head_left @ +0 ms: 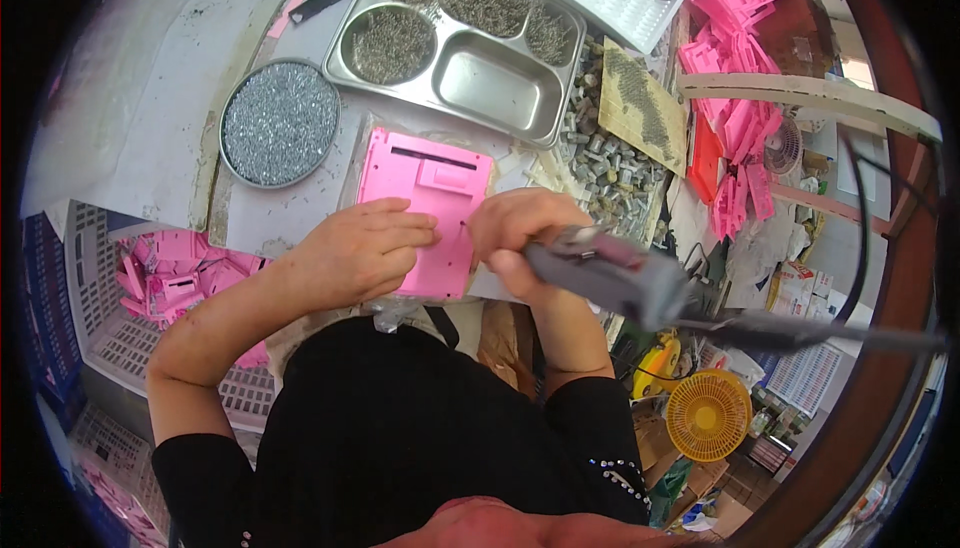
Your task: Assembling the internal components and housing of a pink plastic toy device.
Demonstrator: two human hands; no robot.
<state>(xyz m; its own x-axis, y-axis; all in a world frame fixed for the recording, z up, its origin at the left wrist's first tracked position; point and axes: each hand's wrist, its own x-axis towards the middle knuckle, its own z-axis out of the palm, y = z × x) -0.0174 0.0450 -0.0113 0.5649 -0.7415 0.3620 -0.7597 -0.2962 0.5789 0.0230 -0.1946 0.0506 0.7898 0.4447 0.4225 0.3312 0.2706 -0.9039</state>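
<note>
Tray (pixel 497 88) behind panel (pixel 443 260); dish (pixel 270 186) left; crate (pixel 95 293) apparently below bench (pixel 155 128).

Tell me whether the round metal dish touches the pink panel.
Apart: the head view shows pale tabletop between the round dish and the pink panel.

Your head-worn fisheye looks steeply down, close above your hands (pixel 365 253) and the counter (pixel 150 128), its wide view curving at the rim.

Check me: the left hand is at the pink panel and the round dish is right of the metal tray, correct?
No: the head view shows the round dish left of the metal tray. The left hand is at the pink panel.
</note>
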